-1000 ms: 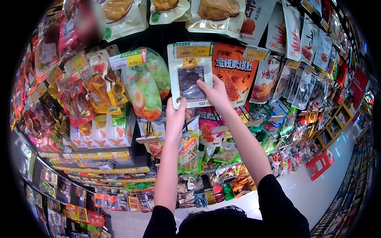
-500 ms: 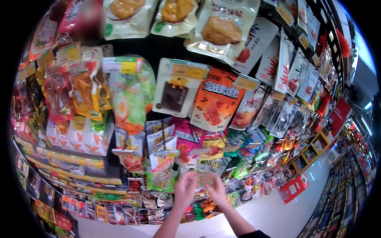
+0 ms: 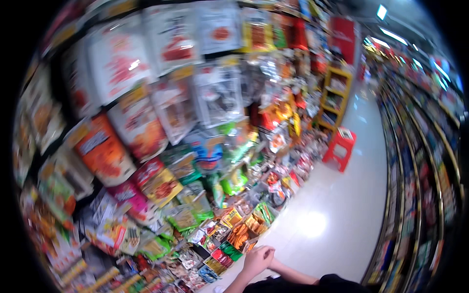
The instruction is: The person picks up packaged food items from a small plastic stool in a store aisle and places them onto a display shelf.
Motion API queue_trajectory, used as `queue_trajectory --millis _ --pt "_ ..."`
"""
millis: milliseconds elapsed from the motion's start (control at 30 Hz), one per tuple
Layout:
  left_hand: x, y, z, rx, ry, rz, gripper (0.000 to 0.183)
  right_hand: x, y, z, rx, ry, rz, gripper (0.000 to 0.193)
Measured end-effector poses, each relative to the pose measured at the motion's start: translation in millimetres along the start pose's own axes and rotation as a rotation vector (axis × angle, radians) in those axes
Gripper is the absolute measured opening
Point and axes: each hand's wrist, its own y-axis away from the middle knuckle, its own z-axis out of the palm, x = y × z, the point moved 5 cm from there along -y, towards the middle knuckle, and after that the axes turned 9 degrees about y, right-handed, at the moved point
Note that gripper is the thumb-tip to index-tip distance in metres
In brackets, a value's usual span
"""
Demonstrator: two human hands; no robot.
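Observation:
Low in the picture my left hand (image 3: pixel 257 261) is closed in a loose curl, with no object showing in it. My right hand (image 3: pixel 271 263) lies against or just behind it and is mostly covered, so its fingers cannot be made out. Both hands are over the aisle floor (image 3: pixel 312 234), by the foot of the snack shelf. Closest to them are a green packet (image 3: pixel 231 250) and orange snack packets (image 3: pixel 240 236) in the lowest row. Higher up hang an orange snack pouch (image 3: pixel 103 149) and a white pouch with a red picture (image 3: pixel 122 61).
Hanging bags fill the rack on the left. A red box-like stand (image 3: pixel 339 150) is on the floor beside a yellow shelf unit (image 3: pixel 335 97). Another long row of stocked shelves (image 3: pixel 415 185) runs along the right of the aisle.
My view has swung to the right, so the aisle shows more and the pouches sit farther left. My hands, apart before, have come together and are lower in the picture.

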Motion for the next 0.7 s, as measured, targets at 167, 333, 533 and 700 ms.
queue_trajectory --millis 167,333,533,700 --pt "29.2 -66.4 81.7 -0.332 0.965 -0.302 0.017 -12.5 32.5 -129.6 -0.153 -0.003 0.233 0.028" --pt "116.0 -118.4 145.9 -0.669 1.184 -0.004 0.025 -55.3 62.1 -201.9 0.073 -0.653 0.009 0.028" --pt "164.6 -163.5 190.9 -0.811 0.933 0.250 0.029 -35.2 54.1 -264.7 0.458 -0.163 -0.003 0.025" --pt "153.6 -220.9 212.8 -0.862 1.044 0.245 0.028 -20.8 28.8 -312.1 0.657 0.107 0.016 0.023"
